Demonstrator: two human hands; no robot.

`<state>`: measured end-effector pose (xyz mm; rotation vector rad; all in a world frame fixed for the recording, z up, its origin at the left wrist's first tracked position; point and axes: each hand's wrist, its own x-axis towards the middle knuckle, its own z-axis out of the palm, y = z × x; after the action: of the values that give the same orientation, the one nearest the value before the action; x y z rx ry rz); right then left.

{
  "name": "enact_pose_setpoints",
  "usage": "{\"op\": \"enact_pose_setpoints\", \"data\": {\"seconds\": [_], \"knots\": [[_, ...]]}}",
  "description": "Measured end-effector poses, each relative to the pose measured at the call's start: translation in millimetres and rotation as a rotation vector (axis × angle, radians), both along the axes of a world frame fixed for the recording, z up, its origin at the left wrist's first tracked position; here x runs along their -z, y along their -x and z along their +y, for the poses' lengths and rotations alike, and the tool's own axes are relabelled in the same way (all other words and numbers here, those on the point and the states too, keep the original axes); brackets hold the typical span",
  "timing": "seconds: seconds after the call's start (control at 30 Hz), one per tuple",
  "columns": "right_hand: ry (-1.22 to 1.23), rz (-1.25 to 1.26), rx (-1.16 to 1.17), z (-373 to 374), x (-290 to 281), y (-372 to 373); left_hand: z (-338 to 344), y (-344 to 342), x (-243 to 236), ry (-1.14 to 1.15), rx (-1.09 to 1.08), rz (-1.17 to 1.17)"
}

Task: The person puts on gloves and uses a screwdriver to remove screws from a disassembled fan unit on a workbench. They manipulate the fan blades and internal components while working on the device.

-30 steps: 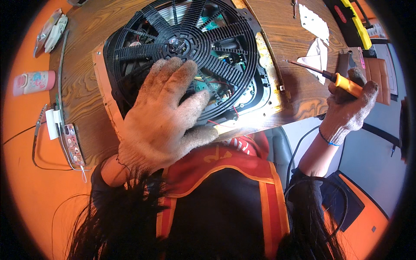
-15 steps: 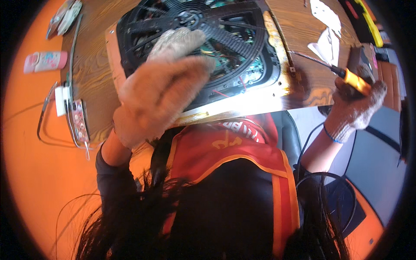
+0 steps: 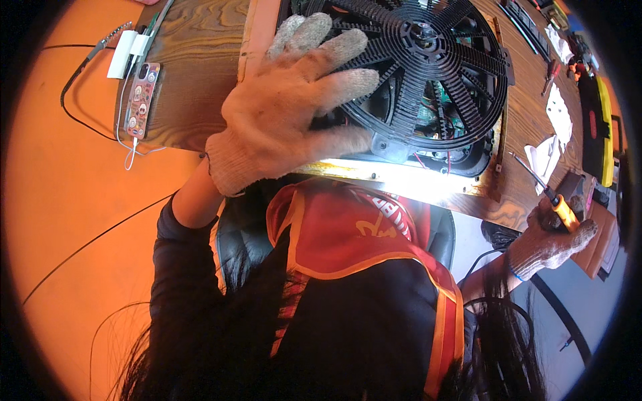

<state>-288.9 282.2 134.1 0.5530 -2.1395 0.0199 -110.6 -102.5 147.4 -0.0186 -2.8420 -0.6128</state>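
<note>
My left hand (image 3: 287, 110), in a pale work glove, lies over the left side of a round black ribbed fan guard (image 3: 423, 47) with its fingers spread. Whether it presses on the guard or hovers just above I cannot tell. Beneath the guard, green circuit boards and thin wires show through the gaps inside a black housing (image 3: 478, 175). Off to the right, beyond the table's edge, my gloved right hand (image 3: 545, 244) is closed around the yellow-orange handle of a screwdriver (image 3: 565, 212). Its thin shaft points up and left, away from the fan.
Metal strips (image 3: 351, 170) border the housing on the wooden table (image 3: 194, 80). A patterned phone (image 3: 142, 100) with a white cable lies at the left edge. Torn white paper (image 3: 543, 157), a red-handled tool (image 3: 552, 72) and a yellow-and-black case (image 3: 598, 130) lie at the right.
The view has shifted, so the fan sits farther right in it. My left hand has turned from a blurred, bunched pose to spread fingers at the guard's left side. My right hand keeps the screwdriver.
</note>
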Motion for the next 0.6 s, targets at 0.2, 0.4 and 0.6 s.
{"op": "enact_pose_setpoints", "data": {"seconds": [0.2, 0.4, 0.6], "knots": [[0.109, -0.022, -0.072, -16, -2, 2, 4, 5, 4, 0.006, -0.02, 0.046], [0.927, -0.375, -0.375, -71, -19, -12, 8, 8, 3, 0.031, -0.029, 0.061], [0.95, -0.828, -0.806, -119, -54, -36, 5, 7, -3, 0.195, 0.002, 0.076]]}}
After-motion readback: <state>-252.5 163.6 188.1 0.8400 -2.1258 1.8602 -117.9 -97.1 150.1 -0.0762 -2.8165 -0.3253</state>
